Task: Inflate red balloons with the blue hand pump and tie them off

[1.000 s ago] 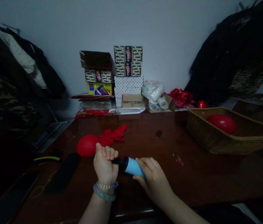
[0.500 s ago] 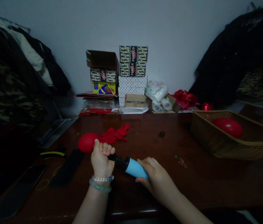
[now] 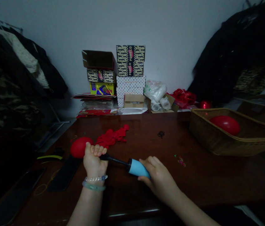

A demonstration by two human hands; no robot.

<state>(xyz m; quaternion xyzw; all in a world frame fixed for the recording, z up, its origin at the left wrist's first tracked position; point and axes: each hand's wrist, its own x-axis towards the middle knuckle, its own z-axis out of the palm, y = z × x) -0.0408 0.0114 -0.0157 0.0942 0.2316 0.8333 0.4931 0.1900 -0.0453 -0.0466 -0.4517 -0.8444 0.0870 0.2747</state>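
A hand balloon pump with a blue barrel (image 3: pixel 137 168) lies between my hands above the table, a length of thin black rod showing. My left hand (image 3: pixel 94 160), with two bracelets at the wrist, is closed around the pump's black end and the neck of a partly filled red balloon (image 3: pixel 80 147). That balloon bulges out left of my thumb; its neck is hidden in the fist. Wrapped around the blue barrel is my right hand (image 3: pixel 158 177). Just beyond my left hand lies a pile of flat red balloons (image 3: pixel 111 137).
A wicker basket (image 3: pixel 217 145) at the right holds an inflated red balloon (image 3: pixel 226 124). Dark phones (image 3: pixel 64 175) and a yellow-edged object (image 3: pixel 50 157) lie left. Small coloured bands (image 3: pixel 181 161) and a black item (image 3: pixel 161 134) rest on the table (image 3: pixel 141 138). Boxes (image 3: pixel 130 61) are stacked behind.
My left hand has moved left, away from the right, and more black rod shows. The balloon in it went along and looks slightly bigger. The view has shifted slightly.
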